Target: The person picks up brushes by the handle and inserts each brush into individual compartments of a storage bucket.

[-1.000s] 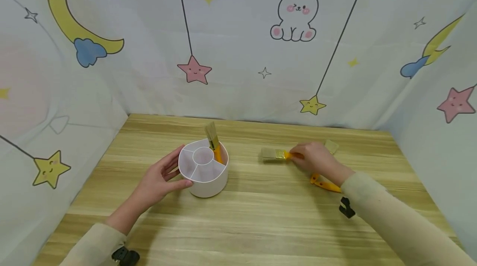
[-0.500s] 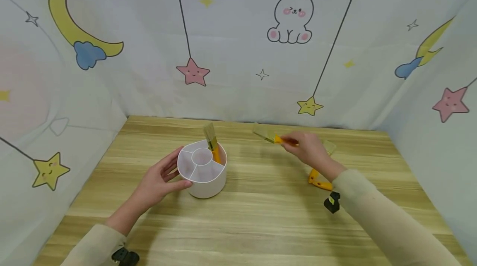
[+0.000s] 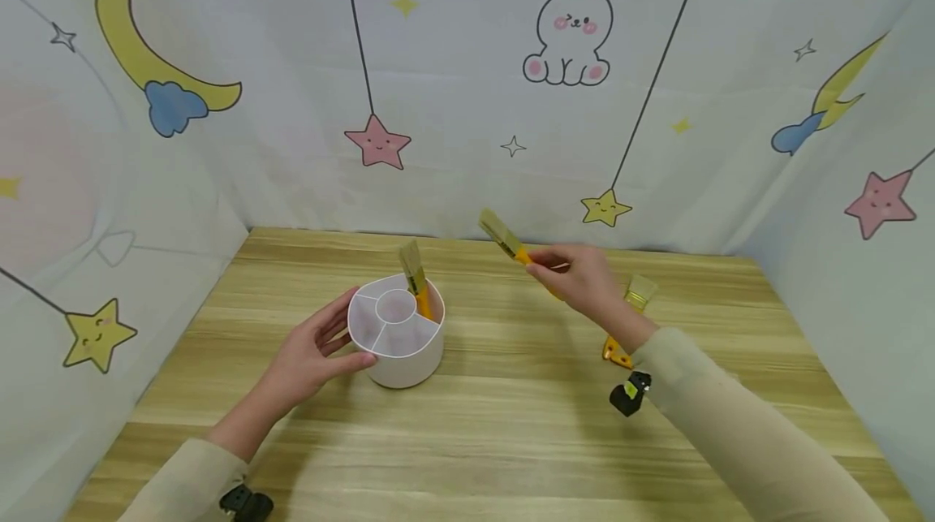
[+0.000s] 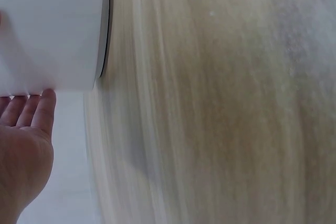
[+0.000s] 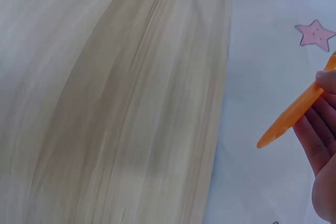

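Observation:
A round white divided organizer [image 3: 405, 368] stands on the wooden table, left of the middle. My left hand [image 3: 314, 360] holds it by its left side, thumb at the near rim and fingers on the far side. Out of one outer compartment leans an orange-handled paintbrush [image 3: 412, 266], bristles up. My right hand [image 3: 580, 282] grips a second paintbrush [image 3: 502, 236] by its handle, above the table, bristles pointing up and left. In the right wrist view its orange handle [image 5: 294, 111] lies between thumb and fingers. The left wrist view shows fingertips against the organizer's white wall [image 4: 50, 35].
Another paintbrush [image 3: 640, 292] lies on the table [image 3: 467, 441] at the right, partly hidden by my right forearm; orange handle ends [image 3: 617, 351] show beside the wrist. A printed white cloth [image 3: 453, 189] hangs behind the table and along its sides.
My right hand has raised the second paintbrush off the table and moved it left, tipping its bristles upward. The left hand and organizer have stayed in place.

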